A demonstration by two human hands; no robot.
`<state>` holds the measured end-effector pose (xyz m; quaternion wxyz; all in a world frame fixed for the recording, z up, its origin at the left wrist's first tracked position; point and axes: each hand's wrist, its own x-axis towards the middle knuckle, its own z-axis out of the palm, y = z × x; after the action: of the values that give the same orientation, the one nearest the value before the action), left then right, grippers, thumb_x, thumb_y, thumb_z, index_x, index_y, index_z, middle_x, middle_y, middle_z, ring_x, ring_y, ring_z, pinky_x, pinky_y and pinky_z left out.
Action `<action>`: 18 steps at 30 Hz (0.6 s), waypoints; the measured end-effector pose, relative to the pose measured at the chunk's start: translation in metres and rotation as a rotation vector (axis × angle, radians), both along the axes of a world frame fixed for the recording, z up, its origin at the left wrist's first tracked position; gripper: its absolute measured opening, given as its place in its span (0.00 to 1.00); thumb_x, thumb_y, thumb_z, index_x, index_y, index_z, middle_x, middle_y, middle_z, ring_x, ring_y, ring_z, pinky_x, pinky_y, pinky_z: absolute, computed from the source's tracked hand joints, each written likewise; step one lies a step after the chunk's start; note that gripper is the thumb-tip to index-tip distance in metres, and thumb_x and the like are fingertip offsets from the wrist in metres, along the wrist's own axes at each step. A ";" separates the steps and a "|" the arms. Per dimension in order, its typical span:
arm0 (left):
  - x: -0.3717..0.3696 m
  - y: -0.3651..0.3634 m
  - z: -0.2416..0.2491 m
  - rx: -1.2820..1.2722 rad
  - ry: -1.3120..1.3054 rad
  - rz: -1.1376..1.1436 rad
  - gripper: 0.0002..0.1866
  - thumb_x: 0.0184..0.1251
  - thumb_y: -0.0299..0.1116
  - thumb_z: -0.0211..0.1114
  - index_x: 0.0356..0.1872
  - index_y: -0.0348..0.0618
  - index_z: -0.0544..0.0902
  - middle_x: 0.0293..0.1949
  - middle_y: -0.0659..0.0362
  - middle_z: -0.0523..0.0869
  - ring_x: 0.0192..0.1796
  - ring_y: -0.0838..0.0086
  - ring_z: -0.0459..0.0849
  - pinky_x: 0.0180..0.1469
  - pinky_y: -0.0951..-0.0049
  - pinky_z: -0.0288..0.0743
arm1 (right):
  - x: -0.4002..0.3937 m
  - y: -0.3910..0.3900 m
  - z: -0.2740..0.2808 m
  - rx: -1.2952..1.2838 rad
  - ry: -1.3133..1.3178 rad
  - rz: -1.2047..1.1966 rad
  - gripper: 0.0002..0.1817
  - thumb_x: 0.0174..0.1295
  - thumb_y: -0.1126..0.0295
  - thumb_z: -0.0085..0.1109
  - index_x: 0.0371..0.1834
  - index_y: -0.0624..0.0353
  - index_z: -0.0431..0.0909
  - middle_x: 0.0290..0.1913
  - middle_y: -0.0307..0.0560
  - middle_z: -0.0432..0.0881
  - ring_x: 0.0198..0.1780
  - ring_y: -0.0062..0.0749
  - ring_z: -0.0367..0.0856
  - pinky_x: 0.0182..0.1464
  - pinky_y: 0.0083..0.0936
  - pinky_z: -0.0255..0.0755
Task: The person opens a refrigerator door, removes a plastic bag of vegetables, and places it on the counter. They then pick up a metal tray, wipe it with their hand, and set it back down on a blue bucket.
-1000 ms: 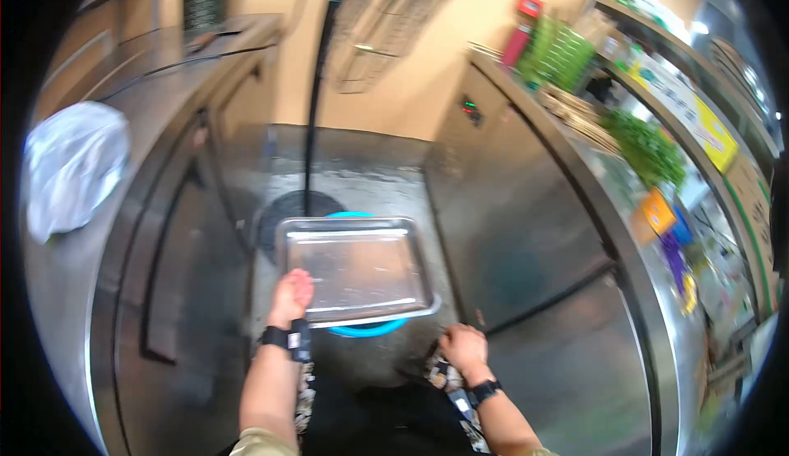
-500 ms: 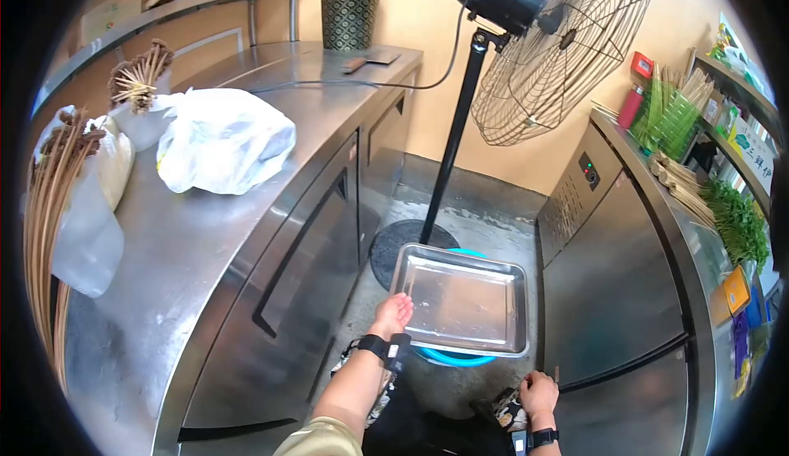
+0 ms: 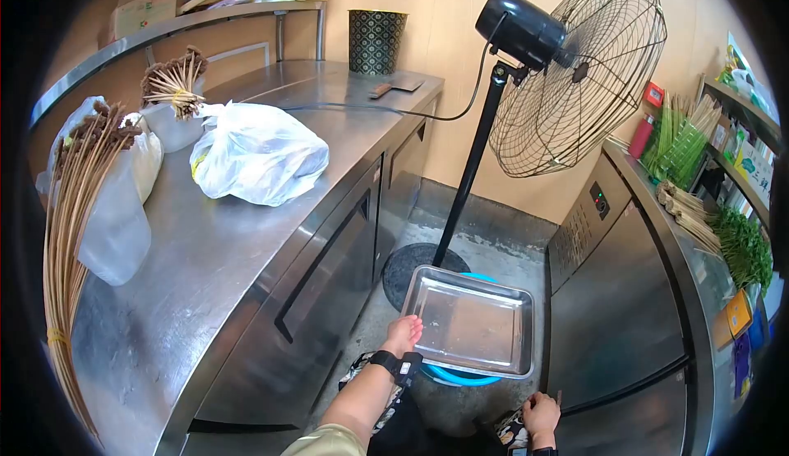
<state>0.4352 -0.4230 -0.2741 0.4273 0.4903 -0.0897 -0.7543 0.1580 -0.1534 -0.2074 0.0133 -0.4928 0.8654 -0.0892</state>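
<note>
A shallow rectangular metal tray [image 3: 475, 365] lies over a blue basin [image 3: 460, 378] on the floor in front of me; only parts of the basin's rim show. My left hand [image 3: 404, 334] is at the tray's left rim, its fingers curled together over the edge. The tray's inside is shiny, with a few small marks or drops. Beside my right knee, my right hand [image 3: 541, 414] is held low with its fingers curled in. A small thin dark piece sticks up by those fingers, and I cannot make out whether it is in them.
A black standing fan [image 3: 526, 32] rises behind the tray. Along the left, a steel counter [image 3: 238, 267] bears a white plastic bag [image 3: 261, 153], bundled sticks [image 3: 70, 209], a cleaver [image 3: 394, 87] and a patterned bin [image 3: 376, 42]. Steel cabinets [image 3: 620, 291] with greens [image 3: 741, 246] on top line the right.
My view has shifted, so the surroundings sit lower and farther right. Both hands keep about the same places beside the tray and knee.
</note>
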 end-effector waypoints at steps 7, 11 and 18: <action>0.002 0.002 0.000 -0.022 -0.033 0.001 0.11 0.68 0.30 0.54 0.48 0.45 0.78 0.41 0.59 0.84 0.41 0.72 0.81 0.46 0.69 0.74 | 0.001 0.000 -0.001 -0.024 -0.016 -0.008 0.08 0.50 0.63 0.59 0.28 0.54 0.82 0.34 0.49 0.83 0.43 0.45 0.80 0.48 0.40 0.70; 0.001 0.004 -0.001 -0.039 -0.062 -0.017 0.09 0.68 0.31 0.54 0.46 0.46 0.78 0.37 0.60 0.84 0.36 0.73 0.82 0.40 0.72 0.76 | -0.003 0.000 -0.004 -0.034 -0.003 0.010 0.09 0.50 0.62 0.59 0.28 0.55 0.82 0.34 0.51 0.83 0.43 0.46 0.80 0.48 0.41 0.71; 0.010 -0.019 -0.061 -0.051 0.039 -0.089 0.09 0.69 0.32 0.50 0.37 0.48 0.80 0.26 0.63 0.83 0.23 0.78 0.79 0.20 0.77 0.71 | 0.001 0.005 0.011 -0.059 -0.044 0.007 0.09 0.53 0.60 0.57 0.27 0.52 0.80 0.33 0.48 0.84 0.40 0.46 0.81 0.45 0.42 0.71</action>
<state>0.4453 -0.4417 -0.3355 0.4073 0.4599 -0.1222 -0.7795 0.1589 -0.1485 -0.1961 0.0182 -0.4941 0.8602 -0.1253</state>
